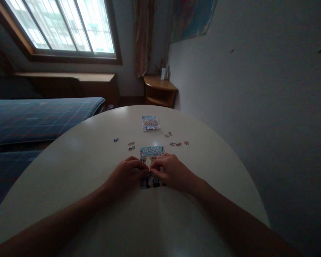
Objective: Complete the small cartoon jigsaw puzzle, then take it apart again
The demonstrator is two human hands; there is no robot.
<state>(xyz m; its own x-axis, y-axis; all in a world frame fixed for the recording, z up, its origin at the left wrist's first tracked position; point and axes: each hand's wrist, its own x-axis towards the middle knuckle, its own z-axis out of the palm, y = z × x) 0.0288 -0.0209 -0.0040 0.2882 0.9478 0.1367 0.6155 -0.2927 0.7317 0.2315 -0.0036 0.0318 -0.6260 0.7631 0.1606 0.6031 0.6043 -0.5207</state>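
Note:
A partly assembled jigsaw puzzle, with a light blue top and a dark lower part, lies flat in front of me. There is a pale gap in its middle. My left hand reaches over the puzzle's left edge, thumb and fingers pinched together at the gap; what they hold is hidden. From the right, my right hand meets it with its thumb and index finger closed on what seems to be a small puzzle piece. The fingertips of both hands almost touch. My hands cover part of the puzzle.
Loose puzzle pieces lie beyond the puzzle: a dark one, a left group and several at right. Farther back is a printed sheet or packet. The round white table stands near a wall and a blue plaid mattress.

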